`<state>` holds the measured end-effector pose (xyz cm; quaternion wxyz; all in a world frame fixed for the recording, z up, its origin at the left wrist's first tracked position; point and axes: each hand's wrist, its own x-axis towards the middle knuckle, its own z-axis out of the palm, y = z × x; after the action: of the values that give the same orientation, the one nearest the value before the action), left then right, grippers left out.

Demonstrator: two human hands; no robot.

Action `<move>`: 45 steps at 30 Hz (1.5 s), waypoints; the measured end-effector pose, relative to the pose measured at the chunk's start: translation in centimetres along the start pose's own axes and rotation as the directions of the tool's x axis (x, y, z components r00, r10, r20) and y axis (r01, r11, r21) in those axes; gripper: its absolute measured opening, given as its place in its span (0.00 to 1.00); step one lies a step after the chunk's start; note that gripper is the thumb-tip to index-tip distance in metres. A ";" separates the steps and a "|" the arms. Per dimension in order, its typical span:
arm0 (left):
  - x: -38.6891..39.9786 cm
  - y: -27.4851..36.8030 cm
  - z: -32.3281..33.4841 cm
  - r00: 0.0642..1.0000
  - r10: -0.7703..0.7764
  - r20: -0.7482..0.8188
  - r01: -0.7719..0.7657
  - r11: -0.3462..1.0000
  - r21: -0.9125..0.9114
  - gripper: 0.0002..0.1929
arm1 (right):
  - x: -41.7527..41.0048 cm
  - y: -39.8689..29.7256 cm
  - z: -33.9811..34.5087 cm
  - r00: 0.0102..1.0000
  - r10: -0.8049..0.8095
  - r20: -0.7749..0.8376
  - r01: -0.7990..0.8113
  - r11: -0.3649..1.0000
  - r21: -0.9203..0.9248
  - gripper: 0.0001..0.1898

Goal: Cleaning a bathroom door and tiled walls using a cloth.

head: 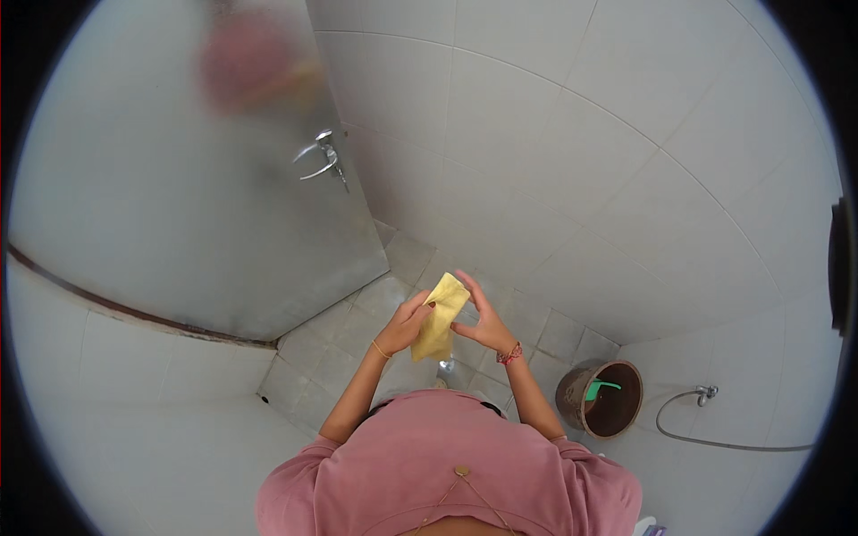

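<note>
A folded yellow cloth (440, 320) is held in front of my body, above the tiled floor. My left hand (406, 324) grips its left side, with the thumb lying on the upper face. On the other side, my right hand (486, 320) is spread, its index finger up by the cloth's top corner and its thumb near the right edge. Whether those right fingertips touch the cloth is hard to tell.
A metal-grey door (201, 221) with a lever handle (325, 157) stands at the left. To the right, a brown bucket (568, 400) holds a green dipper (602, 387). Beyond it, a wall tap (704, 394) feeds a flexible hose (730, 445). White tiled wall (536, 147) rises ahead.
</note>
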<state>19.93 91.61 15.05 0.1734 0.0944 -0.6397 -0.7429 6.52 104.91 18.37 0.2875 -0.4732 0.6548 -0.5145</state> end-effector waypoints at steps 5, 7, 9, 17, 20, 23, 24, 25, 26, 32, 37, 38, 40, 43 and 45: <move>5.5 0.1 -0.3 0.999 0.017 0.030 -0.018 0.999 0.041 0.11 | 3.5 3.6 -3.9 0.989 0.083 0.121 -0.084 0.997 -0.001 0.33; 7.2 0.8 -1.3 0.995 -0.068 0.078 0.048 0.972 0.231 0.10 | 5.6 2.4 -5.3 0.832 0.449 0.327 -0.424 0.894 -0.149 0.24; 9.2 1.6 -2.2 0.995 0.063 0.071 -0.081 0.950 0.303 0.10 | 8.2 2.9 -6.0 0.793 0.470 0.387 -0.409 0.882 -0.234 0.23; 15.2 1.6 -5.0 0.978 0.204 -0.036 -0.161 0.856 0.491 0.09 | 14.8 3.8 -7.2 0.881 0.330 0.339 -0.311 0.944 -0.109 0.19; 17.1 0.8 -6.2 0.977 0.178 -0.117 -0.135 0.941 0.311 0.09 | 17.0 4.0 -7.3 0.903 0.267 0.337 -0.285 0.959 0.004 0.19; 18.3 0.8 -7.3 0.963 0.169 -0.208 -0.089 0.934 0.347 0.10 | 18.5 4.0 -7.3 0.936 0.256 0.242 -0.296 0.944 0.146 0.18; 19.1 1.1 -7.6 0.959 0.149 -0.242 -0.055 0.933 0.356 0.09 | 19.2 4.7 -7.5 0.942 0.250 0.224 -0.288 0.944 0.158 0.17; 19.8 1.3 -7.8 0.952 0.129 -0.276 -0.021 0.931 0.363 0.08 | 20.0 5.2 -7.8 0.948 0.244 0.206 -0.281 0.945 0.170 0.17; 20.6 1.1 -8.2 0.951 0.130 -0.280 -0.019 0.930 0.367 0.08 | 20.6 5.7 -8.1 0.948 0.240 0.211 -0.278 0.945 0.172 0.17; 25.3 -0.4 -11.4 0.882 0.309 -0.355 0.147 0.535 0.832 0.15 | 25.5 7.7 -9.6 0.925 0.246 0.288 -0.292 0.948 0.127 0.16; 29.0 -0.2 -12.1 0.733 -0.054 -0.678 0.680 0.040 0.732 0.30 | 29.8 8.2 -11.4 0.899 0.237 0.368 -0.313 0.936 0.162 0.14; 29.6 -0.7 -12.4 0.715 -0.045 -0.698 0.699 0.044 0.714 0.30 | 31.1 8.9 -11.7 0.892 0.225 0.392 -0.305 0.940 0.155 0.14; 29.9 -2.3 -12.6 0.674 -0.057 -0.736 0.732 -0.085 0.676 0.32 | 33.1 10.3 -11.8 0.854 0.212 0.475 -0.310 0.940 0.139 0.14; 30.7 -3.3 -12.2 0.614 -0.022 -0.789 0.778 -0.151 0.610 0.31 | 36.0 10.6 -12.0 0.799 0.241 0.551 -0.349 0.932 0.099 0.14; 31.6 -3.6 -12.0 0.575 0.021 -0.818 0.812 -0.136 0.567 0.29 | 38.0 11.1 -11.9 0.775 0.223 0.592 -0.328 0.942 0.074 0.14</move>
<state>-5.33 69.09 12.16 -0.0181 0.6198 -0.7839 -0.0307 -22.02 75.17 15.69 0.5839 -0.4779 0.5524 -0.3543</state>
